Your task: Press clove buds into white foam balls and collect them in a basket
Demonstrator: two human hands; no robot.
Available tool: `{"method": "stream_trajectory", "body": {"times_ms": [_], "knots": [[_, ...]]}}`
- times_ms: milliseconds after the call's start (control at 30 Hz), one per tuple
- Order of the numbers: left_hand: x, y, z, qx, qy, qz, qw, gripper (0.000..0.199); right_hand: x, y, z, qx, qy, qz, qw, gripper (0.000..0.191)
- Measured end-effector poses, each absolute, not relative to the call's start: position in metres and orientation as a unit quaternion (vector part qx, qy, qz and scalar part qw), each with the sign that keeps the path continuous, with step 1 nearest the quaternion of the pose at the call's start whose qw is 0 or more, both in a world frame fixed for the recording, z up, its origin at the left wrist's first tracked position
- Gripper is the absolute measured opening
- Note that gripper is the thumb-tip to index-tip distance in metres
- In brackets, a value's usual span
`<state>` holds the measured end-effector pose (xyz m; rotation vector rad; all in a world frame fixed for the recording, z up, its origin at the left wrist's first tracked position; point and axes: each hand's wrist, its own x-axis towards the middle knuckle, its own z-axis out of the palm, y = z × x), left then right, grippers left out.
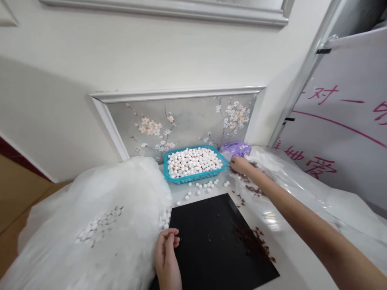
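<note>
My left hand (167, 249) rests at the left edge of a black board (208, 253), its fingers curled together; anything between them is hidden. My right hand (238, 165) reaches to the right end of a teal basket (196, 177), beside a purple packet (238, 149). Its fingers are closed, and what they hold is too small to make out. White balls (193, 161) fill the basket, and several loose ones (208, 185) lie in front of it. Small dark red-brown pieces (260, 241) are scattered on the board's right side, with more (254, 187) under my right forearm.
A large translucent bag (127, 233) with white balls bulges at the left. Clear plastic sheeting (302, 197) spreads on the right. Behind the basket stands a white panel with a flower picture (187, 117). A whiteboard with red writing (347, 104) leans at the right.
</note>
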<state>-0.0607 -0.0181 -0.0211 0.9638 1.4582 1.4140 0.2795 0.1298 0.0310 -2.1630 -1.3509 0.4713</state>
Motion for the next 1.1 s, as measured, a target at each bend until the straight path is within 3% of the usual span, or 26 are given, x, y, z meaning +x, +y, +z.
{"method": "stream_trajectory", "body": {"times_ms": [67,200,467,767,867,933,1100], "knots": [[-0.060,-0.018,-0.021,0.396,0.584,0.565,0.428,0.027,0.279,0.117,0.031,-0.794,-0.567,0.146,0.164,0.027],[-0.059,-0.018,-0.018,0.405,0.582,0.560,0.428,0.022,0.270,0.097,0.031,-0.764,-0.633,0.111,0.057,0.025],[-0.054,-0.019,-0.013,0.425,0.574,0.554,0.427,0.016,0.266,0.075,0.031,-0.741,-0.670,0.034,0.005,0.021],[-0.046,-0.027,-0.002,0.541,0.567,0.464,0.413,0.026,0.222,0.013,0.038,-0.708,-0.683,-0.016,0.178,0.030],[-0.040,-0.034,0.002,0.636,0.531,0.400,0.393,0.038,0.175,-0.020,0.031,-0.630,-0.654,0.169,0.384,0.020],[-0.038,-0.037,0.002,0.660,0.505,0.367,0.419,0.041,0.148,-0.036,0.024,-0.589,-0.636,0.280,0.413,0.016],[-0.039,-0.036,0.002,0.643,0.486,0.351,0.477,0.030,0.126,-0.045,0.016,-0.544,-0.645,0.310,0.438,0.011]]}}
